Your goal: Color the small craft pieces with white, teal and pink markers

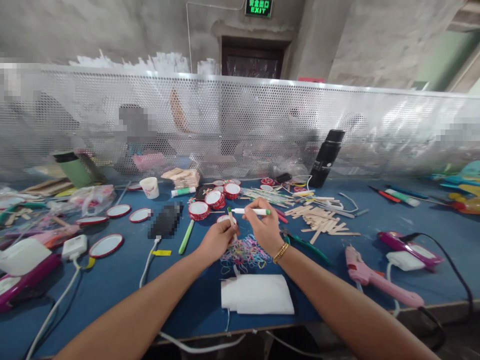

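My left hand [220, 239] pinches a wooden craft stick [231, 218] that stands nearly upright, its top end coloured green. My right hand [263, 227], with a gold bracelet at the wrist, grips a white marker [256, 212] with a green end. The marker lies level, its tip at or very close to the stick's upper part; whether they touch I cannot tell. Below both hands spreads a pile of colourful rubber bands [245, 252]. Nearer to me is a folded white cloth or pouch [258, 295]. Behind the left hand lie several round red-rimmed lids [199, 209].
Loose craft sticks [326, 220] and green-handled pliers [307, 243] are right of my hands. A pink glue gun [378, 281] lies near the front edge. A black bottle [327, 159] leans by the perforated metal screen [255, 120]. A paper cup [150, 187] and a white cable [148, 265] are left.
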The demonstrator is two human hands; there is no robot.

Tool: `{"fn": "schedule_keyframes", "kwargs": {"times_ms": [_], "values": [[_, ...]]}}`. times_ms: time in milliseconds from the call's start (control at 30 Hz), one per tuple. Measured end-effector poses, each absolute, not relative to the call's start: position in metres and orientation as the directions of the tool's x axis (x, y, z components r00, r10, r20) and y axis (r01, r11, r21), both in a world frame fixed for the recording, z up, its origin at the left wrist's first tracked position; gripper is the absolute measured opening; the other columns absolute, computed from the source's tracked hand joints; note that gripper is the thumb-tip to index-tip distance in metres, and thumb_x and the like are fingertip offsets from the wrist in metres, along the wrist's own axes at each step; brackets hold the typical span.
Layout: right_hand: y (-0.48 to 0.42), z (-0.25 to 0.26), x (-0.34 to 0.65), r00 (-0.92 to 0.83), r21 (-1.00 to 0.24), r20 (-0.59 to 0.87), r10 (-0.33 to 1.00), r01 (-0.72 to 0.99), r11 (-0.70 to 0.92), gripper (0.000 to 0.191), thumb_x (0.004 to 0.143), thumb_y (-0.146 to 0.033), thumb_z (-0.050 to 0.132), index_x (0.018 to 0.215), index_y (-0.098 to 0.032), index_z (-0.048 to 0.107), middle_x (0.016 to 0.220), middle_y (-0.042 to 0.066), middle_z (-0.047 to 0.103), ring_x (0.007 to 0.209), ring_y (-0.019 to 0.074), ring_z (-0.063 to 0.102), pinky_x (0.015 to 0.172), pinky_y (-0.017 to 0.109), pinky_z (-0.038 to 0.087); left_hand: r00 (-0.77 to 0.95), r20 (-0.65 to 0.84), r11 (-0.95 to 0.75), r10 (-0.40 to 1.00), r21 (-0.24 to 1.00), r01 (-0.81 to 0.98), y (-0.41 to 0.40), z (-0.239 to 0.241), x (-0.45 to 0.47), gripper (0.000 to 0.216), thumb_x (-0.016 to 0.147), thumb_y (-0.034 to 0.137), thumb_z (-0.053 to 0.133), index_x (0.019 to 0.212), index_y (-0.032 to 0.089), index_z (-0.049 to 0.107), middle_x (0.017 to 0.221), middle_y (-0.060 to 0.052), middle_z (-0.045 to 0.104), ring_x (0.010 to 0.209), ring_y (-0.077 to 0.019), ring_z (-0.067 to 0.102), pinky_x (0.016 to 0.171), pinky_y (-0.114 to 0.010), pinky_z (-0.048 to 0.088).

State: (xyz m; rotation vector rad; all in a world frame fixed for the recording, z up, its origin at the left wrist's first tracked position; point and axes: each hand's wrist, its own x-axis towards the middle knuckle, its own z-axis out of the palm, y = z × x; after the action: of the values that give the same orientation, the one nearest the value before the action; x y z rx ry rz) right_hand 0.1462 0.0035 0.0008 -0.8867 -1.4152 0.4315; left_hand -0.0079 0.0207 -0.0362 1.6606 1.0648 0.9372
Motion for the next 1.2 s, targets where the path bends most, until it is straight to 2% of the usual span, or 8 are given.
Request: {"fn": "schedule_keyframes", "kwargs": {"times_ms": [1200], "values": [[0.0049,0.0002,0.1467,0.158,-0.745,0.662,0.732,0.241,0.622,0.015,0.085,-0.026,0.058,0.071,-0.021,0.056,0.064,-0.003,0.060,0.061,0.0143,0.056,0.063,0.028,0.043,0.345,0.116,-0.195,0.931,0.959,0.204,0.0215,-0.0373,-0.0083,0.041,0.083,0.057,0.053,0.074,0.018,0.058,0.050,0.007,0.037,0.044,-0.0086,0.030,0.045,-0.024,0.022]]}}
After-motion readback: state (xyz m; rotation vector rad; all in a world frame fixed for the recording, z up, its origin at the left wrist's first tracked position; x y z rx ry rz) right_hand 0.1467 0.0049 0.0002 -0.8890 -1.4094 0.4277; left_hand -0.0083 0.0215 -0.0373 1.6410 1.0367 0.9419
